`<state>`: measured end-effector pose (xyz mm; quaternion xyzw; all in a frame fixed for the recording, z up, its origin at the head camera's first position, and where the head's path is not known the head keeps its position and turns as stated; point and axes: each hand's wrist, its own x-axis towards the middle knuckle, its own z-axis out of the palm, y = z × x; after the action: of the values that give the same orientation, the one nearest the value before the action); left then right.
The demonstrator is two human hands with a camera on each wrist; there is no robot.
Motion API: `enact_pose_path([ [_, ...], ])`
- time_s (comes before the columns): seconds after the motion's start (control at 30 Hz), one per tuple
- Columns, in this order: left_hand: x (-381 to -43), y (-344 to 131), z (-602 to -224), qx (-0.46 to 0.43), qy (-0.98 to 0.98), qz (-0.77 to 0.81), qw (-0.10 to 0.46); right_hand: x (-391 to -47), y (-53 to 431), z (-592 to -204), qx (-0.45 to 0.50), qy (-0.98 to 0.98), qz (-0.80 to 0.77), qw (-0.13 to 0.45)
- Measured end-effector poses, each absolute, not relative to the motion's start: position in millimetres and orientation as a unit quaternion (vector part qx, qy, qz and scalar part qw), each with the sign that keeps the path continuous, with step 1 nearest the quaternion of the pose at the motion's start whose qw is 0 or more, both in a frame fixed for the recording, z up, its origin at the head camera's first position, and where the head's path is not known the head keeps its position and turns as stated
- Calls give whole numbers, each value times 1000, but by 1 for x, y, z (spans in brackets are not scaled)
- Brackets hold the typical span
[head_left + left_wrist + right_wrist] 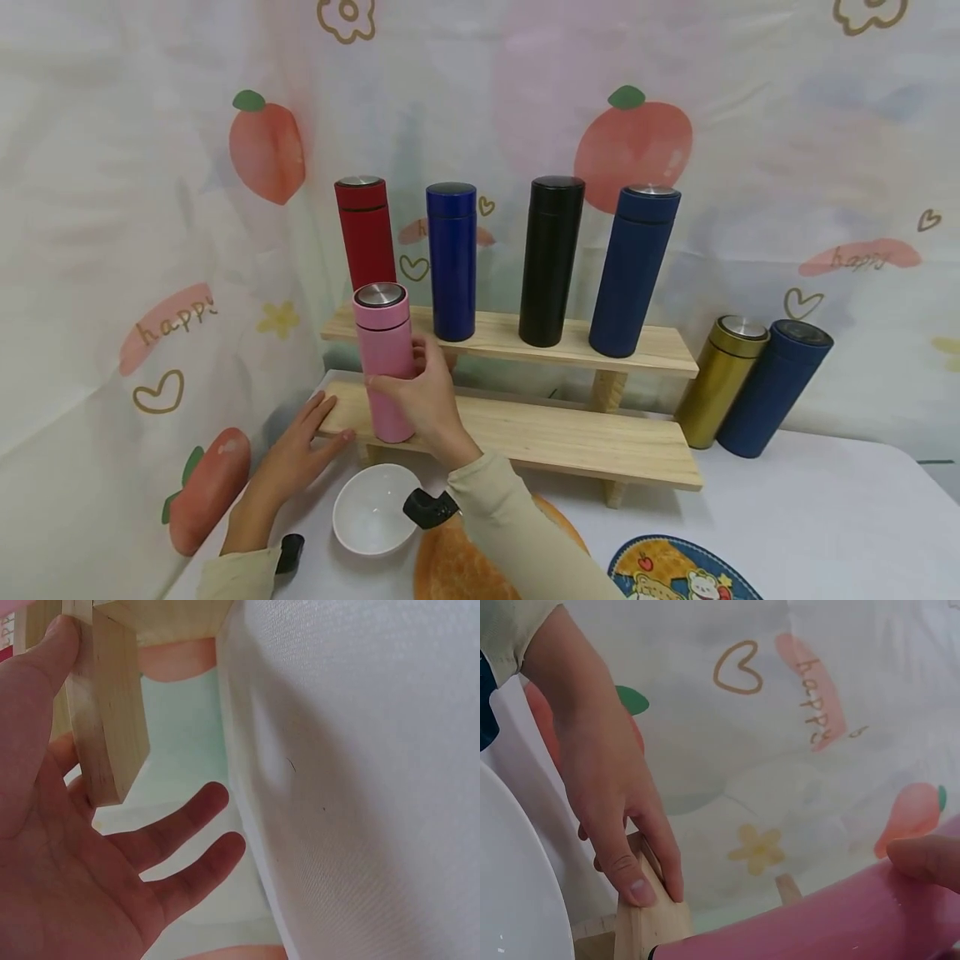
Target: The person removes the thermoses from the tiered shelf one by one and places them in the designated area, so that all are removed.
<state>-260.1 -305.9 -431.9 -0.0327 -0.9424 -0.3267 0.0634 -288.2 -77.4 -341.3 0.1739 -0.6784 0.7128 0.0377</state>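
A pink thermos flask [385, 354] with a silver-topped lid stands upright at the left end of the lower step of a wooden two-step shelf [570, 437]. My right hand [431, 400] grips its body from the right, the thumb across the front and the fingers partly hidden behind it. At the shelf's left end, my left hand [292, 454] pinches the board between thumb and fingers. Two fingers [191, 874] of that hand stretch past the wood in the left wrist view. The flask's pink side [817, 915] lies near the board end in the right wrist view.
On the upper step stand a red flask [365, 233], a bright blue flask [452, 262], a black flask [552, 262] and a navy flask [635, 271]. Gold [720, 383] and dark blue flasks [776, 387] stand right of the shelf. A white bowl [375, 510] sits in front.
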Motion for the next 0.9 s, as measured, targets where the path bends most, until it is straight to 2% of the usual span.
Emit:
enact_pose_path([
  [0.9,-264,-306,-435,-26,-947,-317,49,-268,-8,-339,171,-677,713,54],
])
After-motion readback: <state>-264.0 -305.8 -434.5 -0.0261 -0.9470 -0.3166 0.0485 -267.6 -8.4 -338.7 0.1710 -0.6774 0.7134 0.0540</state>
